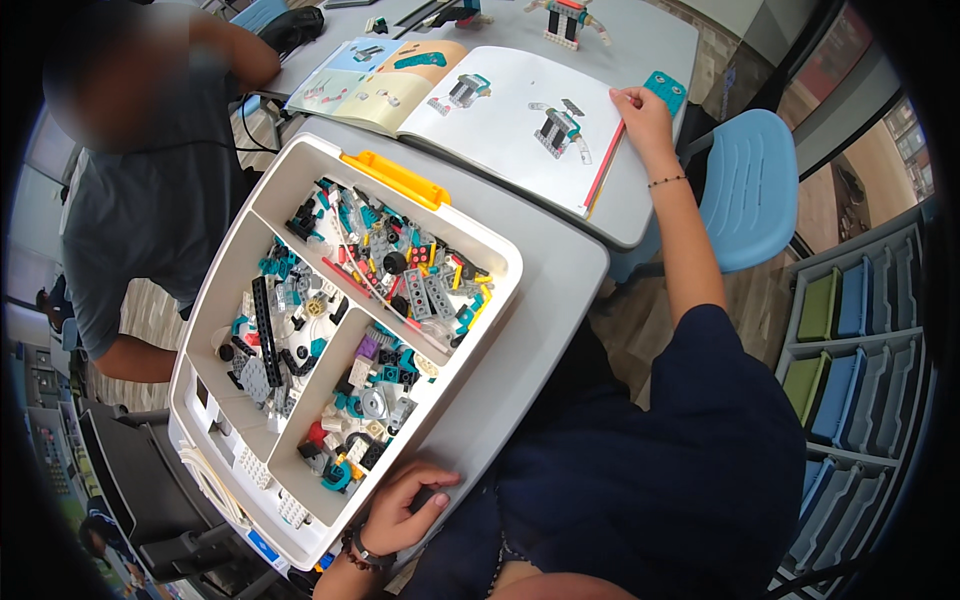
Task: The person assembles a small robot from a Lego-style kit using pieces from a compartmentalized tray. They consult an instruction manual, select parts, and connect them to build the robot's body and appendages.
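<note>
An instruction booklet lies spread on the grey table, its pages picturing brick-built models. At its right edge, my right hand pinches the page margin between thumb and fingers. My left hand rests by the near corner of a white sorting tray, fingers loosely bent, thumb apart, with nothing seen in it. Three compartments of the tray hold mixed toy bricks, among them a long black beam, grey plates and teal pieces.
Behind the booklet stands a small brick model. A teal piece lies beyond my right hand. Another person is at the left. A blue chair stands right of the table, near shelves with green and blue bins.
</note>
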Available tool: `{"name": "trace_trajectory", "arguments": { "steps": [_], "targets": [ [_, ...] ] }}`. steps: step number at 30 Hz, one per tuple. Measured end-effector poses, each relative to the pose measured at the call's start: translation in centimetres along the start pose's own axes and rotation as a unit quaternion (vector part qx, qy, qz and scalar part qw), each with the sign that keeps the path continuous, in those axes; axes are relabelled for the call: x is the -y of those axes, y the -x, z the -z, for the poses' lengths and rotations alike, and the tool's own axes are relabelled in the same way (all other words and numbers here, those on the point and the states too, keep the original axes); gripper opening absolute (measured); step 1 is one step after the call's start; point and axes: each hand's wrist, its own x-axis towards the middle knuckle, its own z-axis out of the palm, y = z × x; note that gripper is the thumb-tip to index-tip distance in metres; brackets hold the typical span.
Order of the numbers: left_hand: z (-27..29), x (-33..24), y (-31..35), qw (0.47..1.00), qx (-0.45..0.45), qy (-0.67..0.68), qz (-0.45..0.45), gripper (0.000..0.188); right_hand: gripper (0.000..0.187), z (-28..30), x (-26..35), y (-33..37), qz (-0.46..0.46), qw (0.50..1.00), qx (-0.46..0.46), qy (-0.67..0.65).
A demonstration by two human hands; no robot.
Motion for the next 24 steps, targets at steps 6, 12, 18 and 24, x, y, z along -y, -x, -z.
{"name": "trace_trajectory", "arguments": {
  "steps": [6,12,18,24],
  "targets": [
    [0.0,0.2,0.0,1.0,0.0,0.005,0.0,0.017,0.033,0.0,-0.3,-0.1,0.011,1.0,-0.004,0.004],
    [0.1,0.3,0.0,1.0,0.006,-0.004,-0.016,0.017,0.035,0.0,-0.1,0.0,0.008,1.0,-0.006,0.016],
    [-0.1,0.3,0.1,1.0,0.002,-0.01,-0.018,0.018,0.034,-0.6,-1.0,-0.5,0.017,0.998,-0.019,-0.056],
    [0.0,0.5,0.0,0.999,0.006,0.0,-0.037,0.02,0.042,-1.0,5.0,-0.9,-0.138,0.79,0.304,-0.514]
  ]
}}
